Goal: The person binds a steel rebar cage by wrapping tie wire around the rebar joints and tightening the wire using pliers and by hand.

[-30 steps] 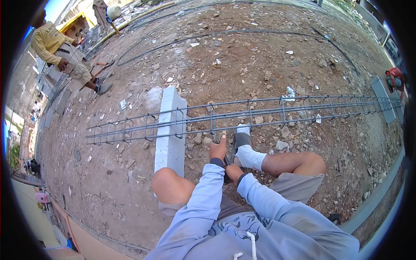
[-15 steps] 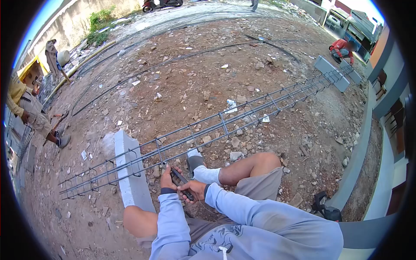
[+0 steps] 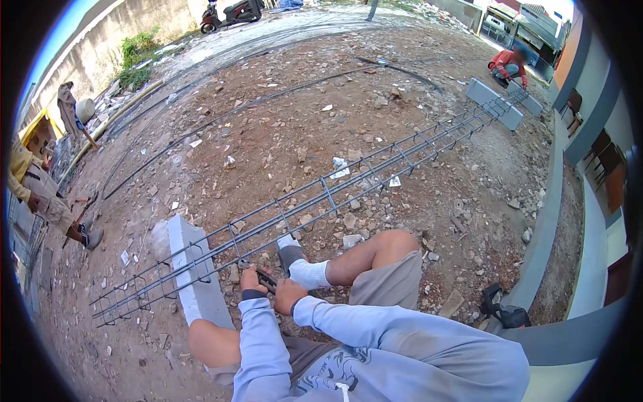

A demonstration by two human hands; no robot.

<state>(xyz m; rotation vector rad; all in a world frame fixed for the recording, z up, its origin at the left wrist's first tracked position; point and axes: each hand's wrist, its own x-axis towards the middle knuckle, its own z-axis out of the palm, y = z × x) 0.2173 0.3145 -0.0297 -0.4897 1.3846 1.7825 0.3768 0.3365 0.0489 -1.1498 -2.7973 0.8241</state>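
Being gripped by the left hand (image 3: 250,281) and the right hand (image 3: 289,295) in the head view, a dark, narrow metal hand tool (image 3: 267,279) is lying just below a long, open cage of grey steel bars (image 3: 328,192). Both grips are appearing narrow, wrapped around the tool; whether its tip is touching the cage cannot be told. The cage is lying across a pale, rectangular block (image 3: 209,299) and, far off, a grey, flat-sided block (image 3: 512,119), where a person in red (image 3: 509,65) is crouching. The tool is seeming stiff and hard, best being held by its handles; the cage is seeming heavy, slightly springy, best being taken by its long bars.
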